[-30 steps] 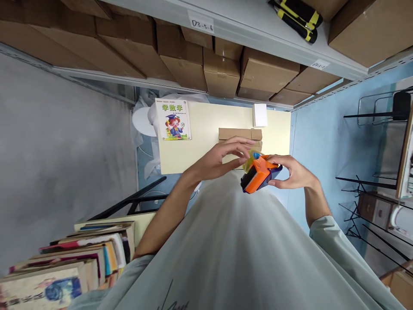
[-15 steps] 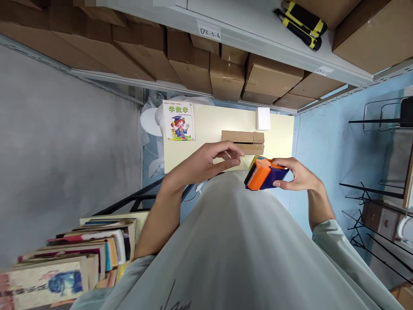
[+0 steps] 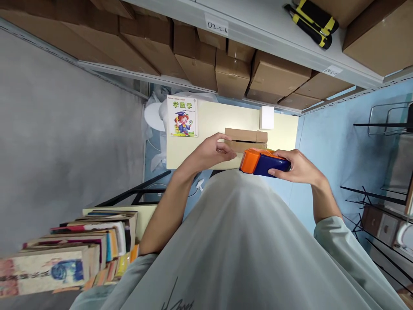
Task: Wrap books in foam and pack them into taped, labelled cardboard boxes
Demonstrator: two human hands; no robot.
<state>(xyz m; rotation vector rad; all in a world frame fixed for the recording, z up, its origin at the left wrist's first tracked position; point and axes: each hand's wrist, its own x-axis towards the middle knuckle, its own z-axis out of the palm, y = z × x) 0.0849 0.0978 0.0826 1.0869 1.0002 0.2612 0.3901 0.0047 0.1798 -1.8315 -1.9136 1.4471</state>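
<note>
My right hand [image 3: 295,165] grips an orange and dark blue tape dispenser [image 3: 267,165] by its right end, fingers over the top and thumb on the near side. The dispenser is held in the air in front of my shirt, its toothed end facing left. Just left of that end is my left hand [image 3: 216,151], fingers curled and thumb and fingertips closed in a pinch around the end of the clear tape, which is hard to see. Behind both hands, a folded-shut cardboard box [image 3: 247,135] lies on the pale yellow table [image 3: 209,116].
A children's book [image 3: 182,116] lies on the table's left end, and a small white box [image 3: 266,117] stands near its back edge. Beyond is a shelf [image 3: 264,41] with cardboard boxes and yellow-black cutters [image 3: 311,26]. Stacked books [image 3: 93,245] sit at lower left.
The dispenser has been turned so its long blue side faces me, and the yellowish roll is now out of sight. My left hand has drawn slightly away to the left of it.
</note>
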